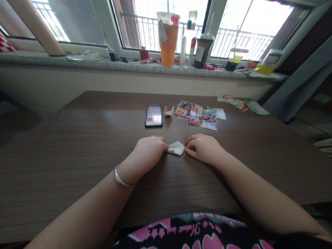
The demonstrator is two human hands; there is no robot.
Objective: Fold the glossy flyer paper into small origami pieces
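A small folded piece of paper (177, 148), mostly white with a printed coloured edge at its left, lies on the brown table (77, 155) between my hands. My left hand (151, 148) has its fingers closed on the paper's left end. At the right corner, the curled fingertips of my right hand (203, 147) touch the paper, thumb and fingers drawn together. Just beyond, a phone (154, 116) lies with its screen lit, and beside it stands a small folded paper piece (168, 111) with red and white parts.
Printed leaflets (203, 118) lie behind my right hand. More paper strips (236, 102) rest at the far right table edge. On the windowsill (135, 68) stand a tall cup of orange drink (168, 41), a dark cup (202, 52) and several bottles and small items.
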